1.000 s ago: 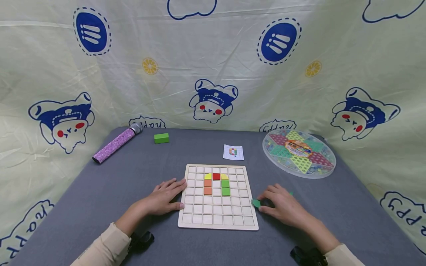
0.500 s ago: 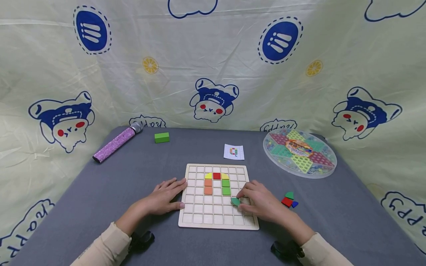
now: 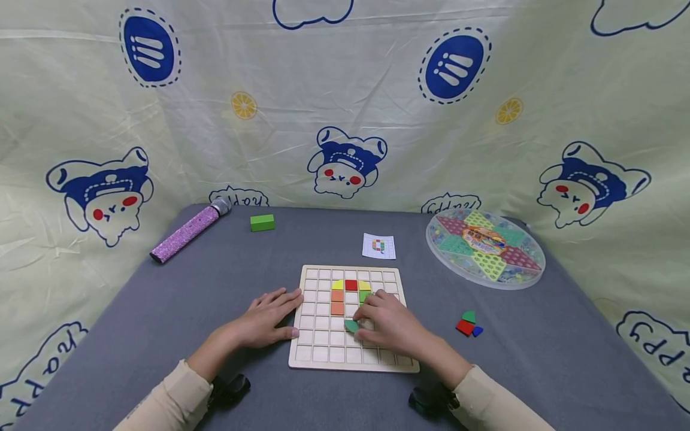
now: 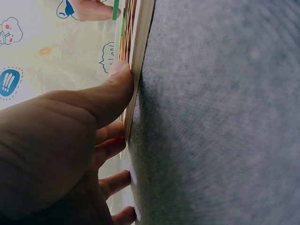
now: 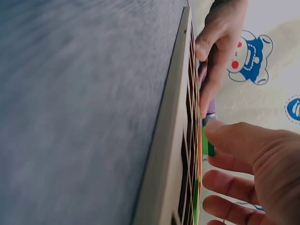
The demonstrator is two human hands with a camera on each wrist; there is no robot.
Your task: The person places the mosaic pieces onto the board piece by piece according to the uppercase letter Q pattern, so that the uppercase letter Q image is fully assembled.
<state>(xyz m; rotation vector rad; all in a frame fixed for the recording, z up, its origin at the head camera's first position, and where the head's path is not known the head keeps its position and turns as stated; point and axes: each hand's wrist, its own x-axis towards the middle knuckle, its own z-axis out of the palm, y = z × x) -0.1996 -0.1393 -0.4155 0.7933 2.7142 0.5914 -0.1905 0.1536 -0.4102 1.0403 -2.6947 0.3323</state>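
Observation:
A pale wooden grid board point(image 3: 318, 355) lies on the table with red, yellow, orange and light green tiles set in its cells. My left hand point(image 3: 266, 320) rests at its left edge, thumb and fingertips touching the rim and fingers fairly straight. Over the right half of the board, my right hand point(image 3: 392, 325) pinches a dark green tile with a rounded side point(image 3: 351, 326) between thumb and fingers. In the left wrist view that green tile point(image 4: 116, 9) is seen edge-on above the board. The right hand partly covers the light green tiles point(image 3: 365, 296).
Right of the board lie a loose red tile point(image 3: 465, 327), a green tile point(image 3: 469, 316) and a blue tile point(image 3: 477, 331). Behind it is a pattern card point(image 3: 379, 246). A round game box point(image 3: 485, 248), a green block point(image 3: 262, 222) and a glittery purple microphone-like object point(image 3: 188, 233) stand farther back.
My right hand has moved left from beside the board to over its middle, carrying the dark green tile. This uncovers the loose tiles at the right. The left hand stays put.

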